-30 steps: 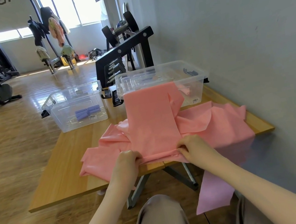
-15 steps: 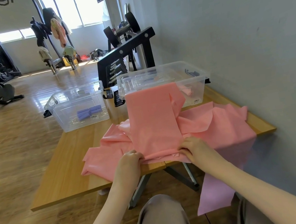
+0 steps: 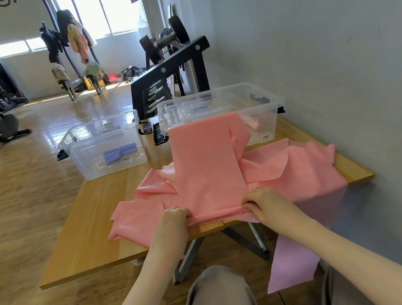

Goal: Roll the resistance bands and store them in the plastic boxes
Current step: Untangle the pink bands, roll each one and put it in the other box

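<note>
Pink, thin and slightly glossy, the long flat rubber resistance band (image 3: 207, 167) is what both your hands have hold of. Your left hand (image 3: 172, 221) and right hand (image 3: 263, 201) each curl their fingers over its near end, pinching a small fold that looks like the start of a roll, just inside the near edge of the light wooden folding table (image 3: 82, 239).

From that near edge the strip runs straight away from you, its long axis pointing at the clear plastic storage box on the right (image 3: 266, 105), whose front wall its far end climbs. So the roll should travel forward, away from your body, with both hands level at either side of the strip; neither is nearer than the other.

Under it lies a loose heap of more pink bands (image 3: 296, 163), spreading toward the wall side of the table, and one tail (image 3: 293, 261) hangs off the near edge by your right knee. Further left along the table's far side stands a second clear plastic box (image 3: 81, 150) holding purple rolled bands (image 3: 119, 152).

Your fingertips are tucked under the fold, so how tight the roll is cannot be seen, nor where one band in the heap ends and the next begins. Something pink sits inside the right box, too blurred to name.
</note>
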